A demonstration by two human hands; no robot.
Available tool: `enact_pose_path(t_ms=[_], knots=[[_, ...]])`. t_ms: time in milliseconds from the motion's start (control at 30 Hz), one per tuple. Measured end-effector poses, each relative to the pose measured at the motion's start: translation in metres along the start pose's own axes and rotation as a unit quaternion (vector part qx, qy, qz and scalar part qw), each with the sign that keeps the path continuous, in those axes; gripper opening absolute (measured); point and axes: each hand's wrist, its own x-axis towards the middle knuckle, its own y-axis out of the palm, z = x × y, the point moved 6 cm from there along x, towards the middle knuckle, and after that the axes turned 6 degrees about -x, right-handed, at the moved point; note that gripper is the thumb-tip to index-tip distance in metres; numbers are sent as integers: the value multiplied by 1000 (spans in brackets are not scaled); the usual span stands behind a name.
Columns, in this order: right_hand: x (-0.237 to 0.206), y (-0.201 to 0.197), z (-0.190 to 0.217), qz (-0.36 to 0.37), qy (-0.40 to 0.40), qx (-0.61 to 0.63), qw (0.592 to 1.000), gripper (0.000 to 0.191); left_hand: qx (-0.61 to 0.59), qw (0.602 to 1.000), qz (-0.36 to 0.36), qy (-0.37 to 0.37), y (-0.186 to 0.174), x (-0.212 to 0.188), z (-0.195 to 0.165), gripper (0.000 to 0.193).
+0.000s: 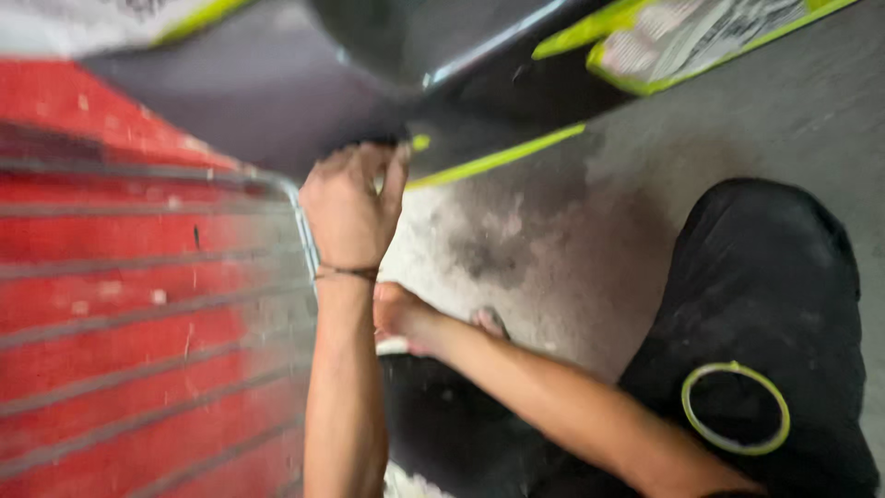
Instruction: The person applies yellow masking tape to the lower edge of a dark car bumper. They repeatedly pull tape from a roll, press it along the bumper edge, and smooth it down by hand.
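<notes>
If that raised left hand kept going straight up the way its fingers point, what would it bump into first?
Probably the dark panel with the yellow-green stripe: the left hand already seems to touch its edge, though blur hides the contact.

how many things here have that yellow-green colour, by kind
thin yellow-green ring lying on the black trouser leg: 1
yellow-green stripes on the dark panel: 2
yellow-green edged printed sheets: 2
total: 5

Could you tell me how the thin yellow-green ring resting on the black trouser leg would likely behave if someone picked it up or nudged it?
The ring looks thin and hollow, so it is probably very light. It lies flat on the black trouser leg, so a nudge would likely slide it off rather than roll it. Its slim band may flex, though the blur hides its material.
</notes>
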Motion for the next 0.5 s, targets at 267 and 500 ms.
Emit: enact_pose_path(t_ms=[267, 500], knots=[[-67, -108, 87, -24, -42, -803, 595, 20, -386, 841, -166, -340, 75, -59, 6, 17], [-172, -200, 172, -195, -20, -789, 582, 28, -122, 946, -256, -156, 45, -39, -40, 9]])
